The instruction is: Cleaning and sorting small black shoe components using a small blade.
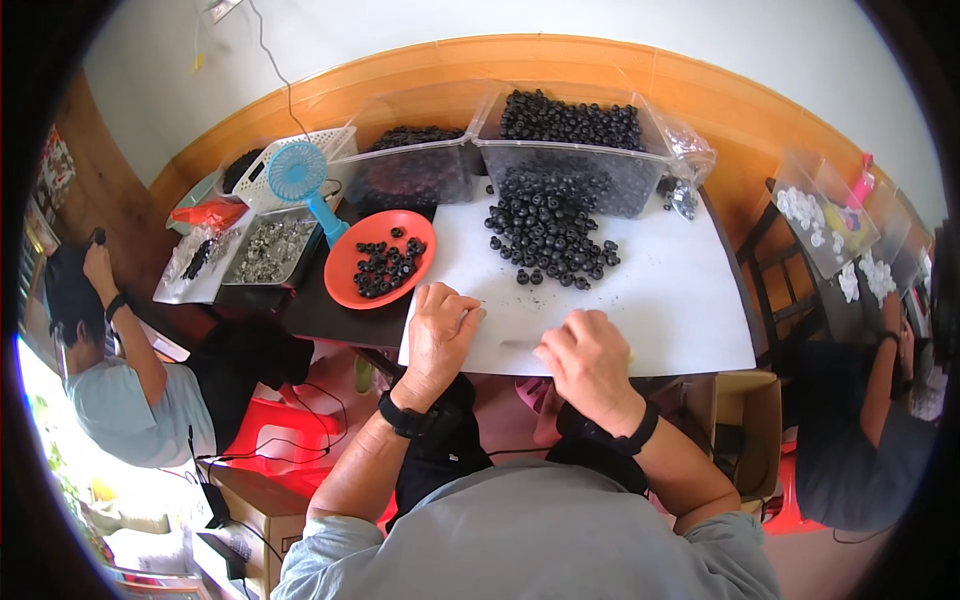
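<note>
Both hands down on the near edge of the white sheet, fists loosely curled. Left hand knuckles up, fingers folded under at the sheet's left corner; closed, but whether on anything cannot be told. Right hand likewise curled, fingertips tucked toward the left hand, maybe pinching something small between them, too hidden to say. Heap of small black ring-shaped parts straight ahead on the sheet, well apart from both hands, spilling from the foot of a clear plastic bin heaped with the same parts; roundish pieces, no long axis to speak of. Heap slightly right of the left hand, up and left of the right hand, about equally near to each. Orange plate with a few black parts just beside the left hand, up and to its left; nearer that hand by far. Small blue fan behind the plate.
</note>
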